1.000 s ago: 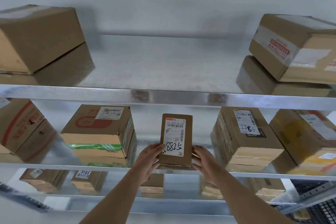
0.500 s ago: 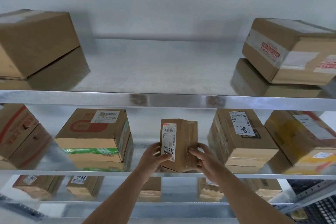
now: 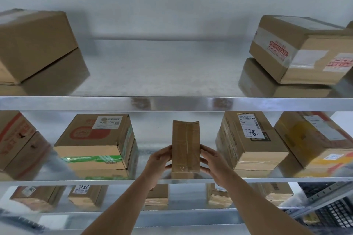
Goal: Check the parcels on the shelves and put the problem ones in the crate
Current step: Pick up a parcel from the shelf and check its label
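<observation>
A small brown parcel [image 3: 185,146] stands upright in front of the middle shelf [image 3: 267,179], its taped, label-free side facing me. My left hand [image 3: 159,160] grips its left edge and my right hand [image 3: 211,160] grips its right edge, fingers curled round the sides. Its label is turned out of sight. The dark crate [image 3: 332,213] shows at the lower right corner.
On the middle shelf stand a red-printed box with green tape [image 3: 97,145] to the left and a box marked 7786 [image 3: 250,141] to the right. Large boxes sit at both ends of the top shelf [image 3: 172,103]. Several small parcels line the bottom shelf.
Both hands have turned the small parcel about its upright axis. The label marked 8825 has swung out of view and the taped side now faces me.
</observation>
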A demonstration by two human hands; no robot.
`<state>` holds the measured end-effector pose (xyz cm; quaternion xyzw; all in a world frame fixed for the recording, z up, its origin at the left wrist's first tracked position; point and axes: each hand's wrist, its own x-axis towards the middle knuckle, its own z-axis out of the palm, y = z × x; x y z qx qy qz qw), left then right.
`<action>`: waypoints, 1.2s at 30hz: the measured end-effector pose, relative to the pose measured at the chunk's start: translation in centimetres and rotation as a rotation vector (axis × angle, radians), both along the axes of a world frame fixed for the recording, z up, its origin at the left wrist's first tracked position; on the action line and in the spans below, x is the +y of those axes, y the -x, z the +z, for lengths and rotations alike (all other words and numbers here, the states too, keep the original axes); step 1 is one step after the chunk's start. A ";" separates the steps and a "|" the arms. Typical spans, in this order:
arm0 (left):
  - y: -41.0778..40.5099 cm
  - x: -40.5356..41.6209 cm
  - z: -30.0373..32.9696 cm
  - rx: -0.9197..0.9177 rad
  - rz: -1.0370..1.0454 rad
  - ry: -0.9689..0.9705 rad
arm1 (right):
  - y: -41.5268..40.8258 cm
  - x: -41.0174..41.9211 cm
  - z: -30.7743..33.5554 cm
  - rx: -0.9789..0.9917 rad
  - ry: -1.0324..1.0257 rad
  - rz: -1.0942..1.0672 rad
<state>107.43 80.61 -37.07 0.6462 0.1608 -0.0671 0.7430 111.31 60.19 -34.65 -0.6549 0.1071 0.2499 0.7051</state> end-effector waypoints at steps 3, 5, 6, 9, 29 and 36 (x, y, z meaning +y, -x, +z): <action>0.1 0.1 0.4 0.023 0.020 0.013 | 0.2 0.2 0.4 0.006 0.011 0.004; 0.0 0.2 0.4 0.022 0.015 0.009 | 0.2 0.3 0.6 0.005 0.014 0.009; 0.0 0.2 0.3 0.020 0.011 0.006 | 0.2 0.4 0.6 0.003 0.015 0.013; 0.1 0.3 0.2 0.013 0.012 0.026 | 0.3 0.5 0.7 -0.007 0.003 0.021; 0.3 0.1 0.0 -0.027 -0.145 0.014 | 0.0 0.1 -0.2 0.041 -0.013 0.075; -0.4 1.0 -0.7 -0.123 -0.097 -0.197 | -0.7 -0.8 -1.3 0.019 -0.044 0.018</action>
